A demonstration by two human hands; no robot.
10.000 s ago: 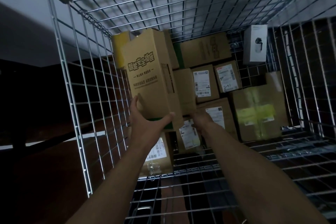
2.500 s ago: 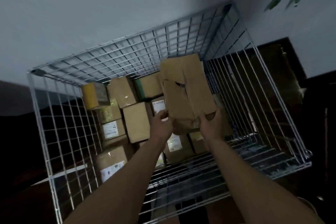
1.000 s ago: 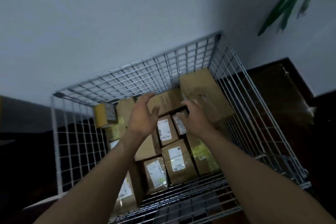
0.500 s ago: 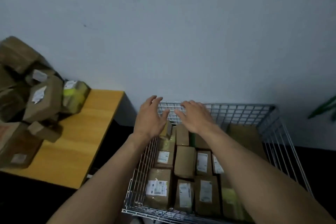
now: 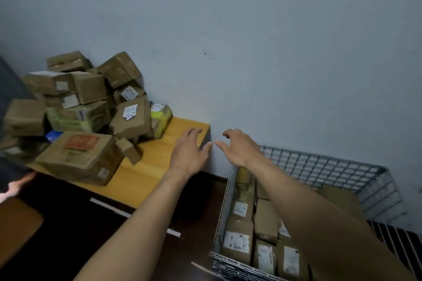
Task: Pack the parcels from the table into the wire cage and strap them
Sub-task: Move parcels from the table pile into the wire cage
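Now Reaching for the Next Parcel, Hands Empty

Shows, from nine to ten o'clock, a wooden table (image 5: pixel 146 178) piled with a loose heap of parcels (image 5: pixel 91 102), the stock left to move. Finds, at four to five o'clock, the wire cage (image 5: pixel 319 166) on the floor, lined with labelled boxes (image 5: pixel 238 242) packed side by side. No strap in view; judged far from the strapping stage.

Best to work the heap from its outside, never from beneath: looks loosely stacked and liable to slide. Take the flat carton (image 5: pixel 77 157) at the near edge, eight o'clock, with a palm under each short end, keeping it level. Or lift the yellow-taped parcel (image 5: pixel 161 117) off the three o'clock flank of the heap, closest to reach. Carry low across the gap and set down flat on the packed layer, tight against a neighbour.

Catches the left hand (image 5: pixel 189 153) over the table's three o'clock end and the right hand (image 5: pixel 239 148) just above the cage's eleven o'clock corner. Both with fingers spread and slightly bent, gripping nothing, thumbs near but apart.
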